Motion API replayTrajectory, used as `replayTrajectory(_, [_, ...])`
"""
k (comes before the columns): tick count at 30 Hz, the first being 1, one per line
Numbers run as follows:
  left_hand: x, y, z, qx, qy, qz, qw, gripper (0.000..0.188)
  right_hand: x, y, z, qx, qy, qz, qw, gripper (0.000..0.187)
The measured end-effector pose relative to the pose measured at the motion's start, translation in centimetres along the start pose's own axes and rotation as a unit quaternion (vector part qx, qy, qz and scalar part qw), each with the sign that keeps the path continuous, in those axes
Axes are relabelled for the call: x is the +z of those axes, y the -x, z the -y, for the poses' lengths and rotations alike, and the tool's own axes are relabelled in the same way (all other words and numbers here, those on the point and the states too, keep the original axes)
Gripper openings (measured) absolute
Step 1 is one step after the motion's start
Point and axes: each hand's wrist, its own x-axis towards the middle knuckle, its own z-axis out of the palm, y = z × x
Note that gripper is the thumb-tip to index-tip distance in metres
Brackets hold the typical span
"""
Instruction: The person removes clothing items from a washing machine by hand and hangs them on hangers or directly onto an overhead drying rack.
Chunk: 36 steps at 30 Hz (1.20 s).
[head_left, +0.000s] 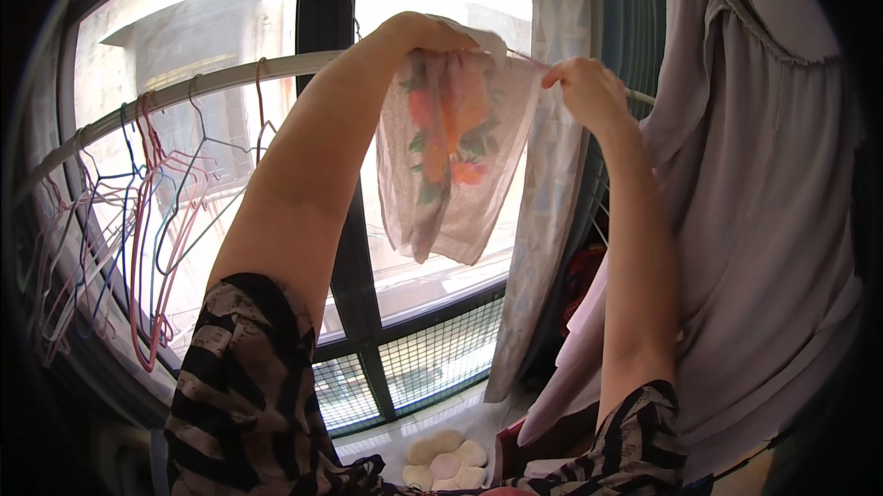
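A thin, pale pink cloth (460, 156) printed with orange flowers and green leaves hangs in folds in front of the window, at the height of a white rail (230, 78). Both my arms are raised to it. My left hand (432, 34) is closed on the cloth's top edge, its fingertips partly hidden by white fabric. At the cloth's upper right corner, my right hand (589, 87) pinches the edge between thumb and fingers. The top edge is drawn out between the two hands, and the lower part dangles free.
Several coloured wire hangers (152, 220) crowd the rail at left. A large greyish-lilac garment (745, 220) hangs close on the right, beside a patterned curtain (552, 174). Below are a green mesh panel (441, 349) and a cream flower-shaped cushion (446, 461).
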Motion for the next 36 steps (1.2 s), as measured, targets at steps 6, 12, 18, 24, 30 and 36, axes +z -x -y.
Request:
replayTrajectory(6, [-1.3, -4.9, 3.8, 0.018, 0.011, -0.06, 0.998, 0.081, -3.3, -0.9, -2.1, -0.018, -0.059, 0.035, 0.998, 0.025])
replayTrajectory(12, [-3.6, -3.1, 4.2, -0.064, 0.37, 0.04, 0.926, 0.076, -5.2, 3.9, -2.9, 0.132, -0.292, -0.005, 0.947, 0.025])
replayTrajectory(18, [-0.6, -3.1, 2.5, -0.095, -0.037, -0.193, 0.976, 0.069, -4.1, 10.0, -2.8, 0.194, -0.596, -0.083, 0.774, 0.022])
replayTrajectory(24, [1.7, -0.9, 0.4, -0.022, -0.305, -0.212, 0.928, 0.04, -5.1, 15.2, -0.9, 0.179, -0.645, -0.08, 0.738, 0.021])
replayTrajectory(30, [5.4, -1.1, -1.3, 0.215, -0.416, -0.289, 0.835, 0.033, -6.3, 17.1, -1.3, 0.183, -0.6, -0.12, 0.769, 0.021])
replayTrajectory(36, [11.7, -3.8, -3.4, 0.276, -0.511, -0.274, 0.766, 0.031, -7.8, 19.4, -2.5, 0.197, -0.599, -0.109, 0.769, 0.022])
